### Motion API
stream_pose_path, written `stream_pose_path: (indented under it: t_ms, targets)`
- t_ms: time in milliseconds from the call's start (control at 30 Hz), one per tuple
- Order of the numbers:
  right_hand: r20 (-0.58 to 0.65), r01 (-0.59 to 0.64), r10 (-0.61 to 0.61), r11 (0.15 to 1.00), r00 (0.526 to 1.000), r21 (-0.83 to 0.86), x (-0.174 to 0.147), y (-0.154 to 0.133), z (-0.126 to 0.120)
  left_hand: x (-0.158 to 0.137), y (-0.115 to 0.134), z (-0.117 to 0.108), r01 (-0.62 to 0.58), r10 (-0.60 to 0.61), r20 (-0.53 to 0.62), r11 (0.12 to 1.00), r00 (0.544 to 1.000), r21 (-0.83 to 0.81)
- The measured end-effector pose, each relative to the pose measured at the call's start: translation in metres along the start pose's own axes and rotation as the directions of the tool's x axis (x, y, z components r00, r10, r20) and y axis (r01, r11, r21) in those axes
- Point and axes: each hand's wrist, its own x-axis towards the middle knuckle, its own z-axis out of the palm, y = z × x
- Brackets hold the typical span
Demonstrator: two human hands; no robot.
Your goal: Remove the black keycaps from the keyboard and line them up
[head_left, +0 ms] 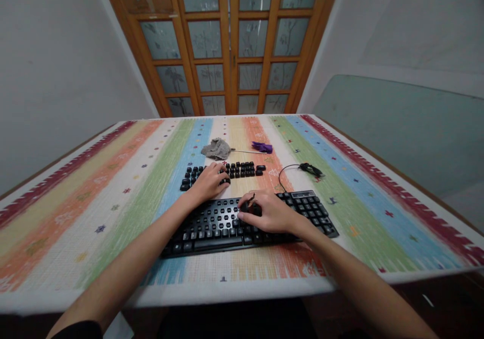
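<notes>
A black keyboard [215,223] lies near the front of the table; many keys in its left and middle part are off, leaving bare key posts. Behind it, loose black keycaps [242,169] are laid out in rows. My left hand [209,181] rests by these rows, its fingers curled and closed around a black keycap [226,180], partly hidden. Over the middle of the keyboard, my right hand [270,212] is closed, thumb and fingers pinching a small black object [251,207] whose exact kind I cannot make out.
Farther back lie a crumpled grey cloth [217,149], a thin metal rod [247,151] and a purple item [262,147]. The keyboard's bundled cable [310,169] sits at the right. A striped tablecloth [132,192] covers the table; wood-and-glass doors [230,61] stand behind.
</notes>
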Motion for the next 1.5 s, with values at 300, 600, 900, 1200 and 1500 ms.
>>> stream_pose_path:
  t_ms: [300,600,900,1200,1500]
  targets:
    - [0.032,0.032,-0.034,0.998,0.999,0.055,-0.002,0.004,0.001,-0.001,-0.001,-0.001,0.003,-0.003,-0.005,1.000,1.000,0.008]
    - [0.025,0.030,-0.033,0.991,0.999,0.127,-0.001,0.007,0.009,-0.025,0.024,-0.027,0.032,-0.034,-0.020,0.994,0.999,-0.104]
    - [0.002,0.041,-0.042,0.983,0.999,0.181,0.001,0.004,0.016,-0.062,0.049,-0.035,0.132,-0.092,0.157,0.954,0.983,-0.269]
    - [-0.001,0.012,-0.012,0.978,1.000,0.210,-0.001,0.006,0.016,-0.067,0.050,-0.028,0.159,-0.129,0.117,0.943,0.985,-0.293]
    - [0.061,0.072,-0.082,0.986,0.995,0.153,-0.004,0.009,0.016,-0.069,0.052,-0.024,0.135,-0.120,0.072,0.956,0.990,-0.260]
